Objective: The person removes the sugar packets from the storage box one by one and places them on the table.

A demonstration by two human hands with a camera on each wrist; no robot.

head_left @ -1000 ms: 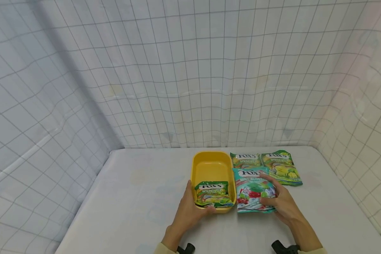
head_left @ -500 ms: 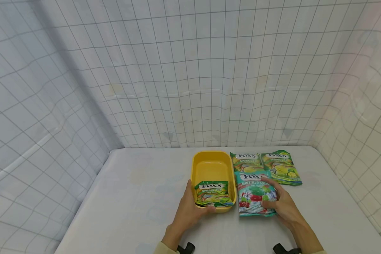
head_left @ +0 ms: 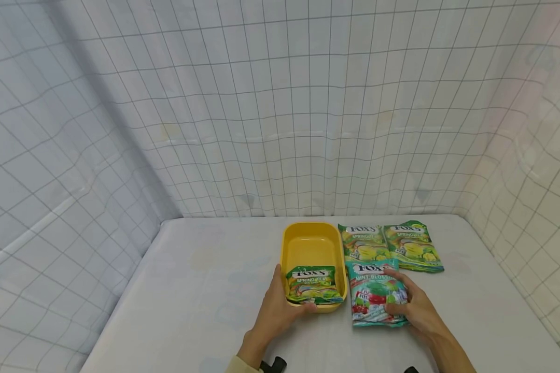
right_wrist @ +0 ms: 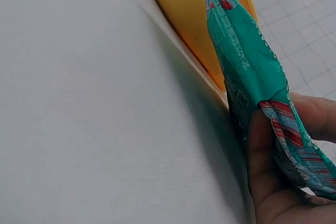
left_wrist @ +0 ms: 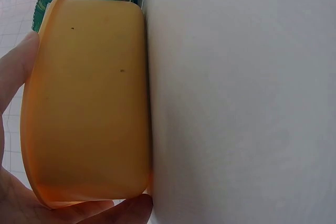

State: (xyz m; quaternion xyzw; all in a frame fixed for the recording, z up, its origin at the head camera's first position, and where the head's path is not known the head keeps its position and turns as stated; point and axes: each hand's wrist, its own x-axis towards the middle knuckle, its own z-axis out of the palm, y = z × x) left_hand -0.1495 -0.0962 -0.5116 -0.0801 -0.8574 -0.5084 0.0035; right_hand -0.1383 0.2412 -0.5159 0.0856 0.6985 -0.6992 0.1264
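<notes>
My left hand (head_left: 277, 312) grips the near left corner of a yellow plastic tub (head_left: 310, 253), thumb on the near rim and fingers round the side. The tub's outer wall (left_wrist: 89, 98) fills much of the left wrist view. In its near half lies a green Fox's Spring Tea candy bag (head_left: 311, 285). Just right of the tub, my right hand (head_left: 422, 308) holds a teal Fox's Mint Blossom candy bag (head_left: 375, 292) by its right side. In the right wrist view, the teal bag (right_wrist: 244, 51) is pinched between thumb and fingers, its near edge tilted off the table.
Two more green Spring Tea bags, one (head_left: 364, 242) beside the tub and another (head_left: 413, 247) further right, lie flat at the back. The white table (head_left: 191, 300) is enclosed by grid-patterned curtains (head_left: 308, 129) at the back and sides.
My right hand has drawn the teal bag toward me and slightly right, uncovering more of the green bag behind it. The left hand and the tub have stayed put.
</notes>
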